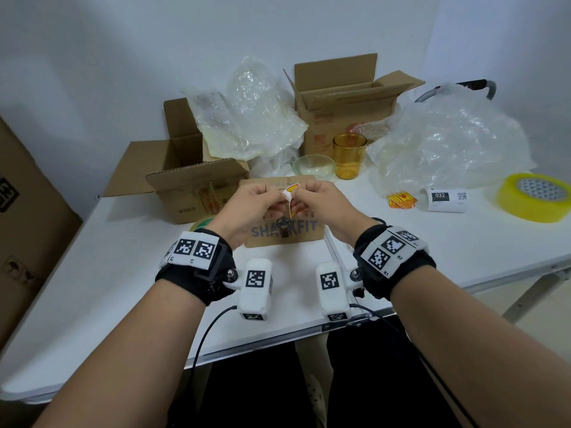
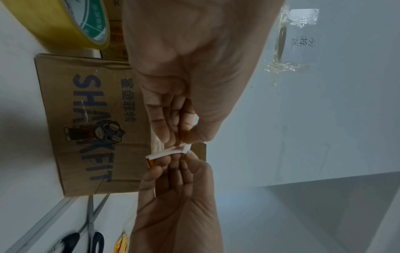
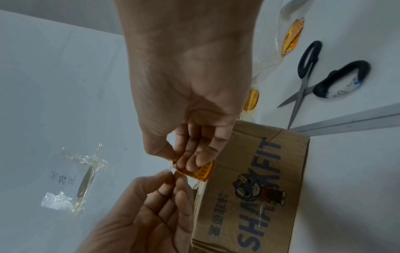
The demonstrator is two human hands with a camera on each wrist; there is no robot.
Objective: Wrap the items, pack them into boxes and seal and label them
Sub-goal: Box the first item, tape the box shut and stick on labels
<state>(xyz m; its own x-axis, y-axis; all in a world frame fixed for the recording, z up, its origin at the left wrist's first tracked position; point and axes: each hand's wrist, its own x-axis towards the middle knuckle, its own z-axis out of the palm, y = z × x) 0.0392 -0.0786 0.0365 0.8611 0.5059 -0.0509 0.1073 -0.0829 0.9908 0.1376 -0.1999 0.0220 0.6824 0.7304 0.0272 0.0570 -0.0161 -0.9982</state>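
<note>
Both my hands are raised above a closed cardboard box (image 1: 287,233) printed SHARKFIT, which lies flat on the white table (image 1: 123,288). Between them is a small yellow-orange sticker (image 1: 291,189) with a white backing (image 2: 168,152). My left hand (image 1: 278,195) pinches the white backing at its corner. My right hand (image 1: 304,193) pinches the orange sticker (image 3: 203,172) with thumb and fingers. The two layers are parted at that corner. The box (image 3: 259,188) shows below the hands in the wrist views.
Two open cardboard boxes (image 1: 191,186) (image 1: 343,103) and heaps of bubble wrap (image 1: 448,143) fill the back. An amber glass (image 1: 349,156) and a clear bowl (image 1: 313,165) stand behind the hands. Right: spare stickers (image 1: 401,200), a label roll (image 1: 445,199), yellow tape (image 1: 534,196). Scissors (image 3: 314,82) lie nearby.
</note>
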